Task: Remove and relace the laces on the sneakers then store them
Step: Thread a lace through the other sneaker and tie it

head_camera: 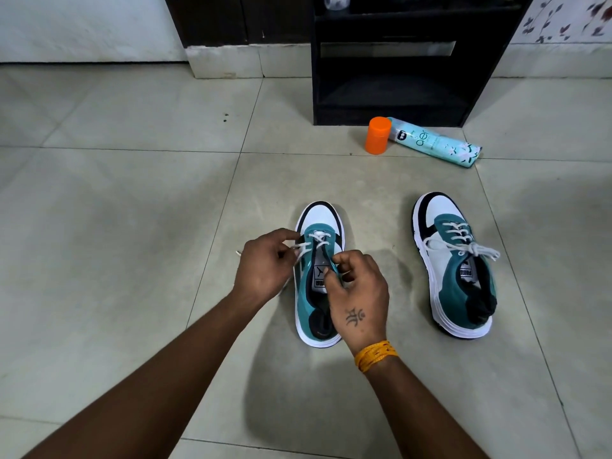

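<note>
Sneakers, one pair, teal, white and black, toes pointing away, on the tiled floor (132, 200). Left sneaker (313, 323): partly laced; white lace (303, 248) through the front eyelets only. Left hand (265, 263) pinches the lace at the shoe's left edge; right hand (359, 289) pinches the right eyelet flap, fingers curled. Right sneaker (453, 270): well apart, fully laced, bow tied. Beyond: orange-capped spray can (430, 142) lying before a black cabinet (397, 61).
</note>
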Available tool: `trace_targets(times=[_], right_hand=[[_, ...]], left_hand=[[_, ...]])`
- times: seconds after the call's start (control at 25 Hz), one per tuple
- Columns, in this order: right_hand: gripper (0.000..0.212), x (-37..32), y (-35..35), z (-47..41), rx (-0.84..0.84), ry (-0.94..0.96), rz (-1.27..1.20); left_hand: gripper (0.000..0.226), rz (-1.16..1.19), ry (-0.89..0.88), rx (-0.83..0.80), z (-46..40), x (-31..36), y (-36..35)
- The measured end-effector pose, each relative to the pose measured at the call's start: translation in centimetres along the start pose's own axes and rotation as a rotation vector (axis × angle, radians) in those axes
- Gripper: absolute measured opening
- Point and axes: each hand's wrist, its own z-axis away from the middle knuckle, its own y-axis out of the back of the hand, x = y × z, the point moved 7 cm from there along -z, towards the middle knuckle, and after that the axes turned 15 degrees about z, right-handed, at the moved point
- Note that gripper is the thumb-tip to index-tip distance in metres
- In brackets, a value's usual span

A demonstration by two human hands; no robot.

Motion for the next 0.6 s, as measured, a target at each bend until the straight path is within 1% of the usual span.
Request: trace_targets(times=[0.08,0.16,0.24,0.32,0.44,0.52,0.6], right_hand=[[0.018,0.0,0.1,0.1,0.007,0.0,0.007],[0.016,-0.1,0.2,0.2,0.02,-0.006,0.024],[0.014,-0.1,0.2,0.1,0.029,-0.017,0.041],[0.013,0.0,0.2,0.0,0.036,-0.02,0.056],[0.011,-0.1,0.2,0.2,0.05,-0.014,0.056],[0.011,0.0,0.3,0.2,0.064,-0.021,0.073],[0.011,0.1,0.3,0.2,0.069,-0.033,0.082]], left_hand=[[0.009,-0.087,-0.067,-0.021,-0.4,0.6,-0.2],[0.009,-0.202,-0.107,0.027,-0.8,0.5,0.5],[0.008,-0.253,-0.123,0.08,-1.2,0.5,1.4],[0.009,-0.279,-0.109,0.029,-1.4,0.8,1.3],[0.023,-0.263,0.076,-0.084,-1.3,1.1,1.2],[0.027,-0.086,0.217,-0.096,-1.4,1.3,1.8],[0.024,0.123,0.349,-0.118,-1.1,2.0,2.2]])
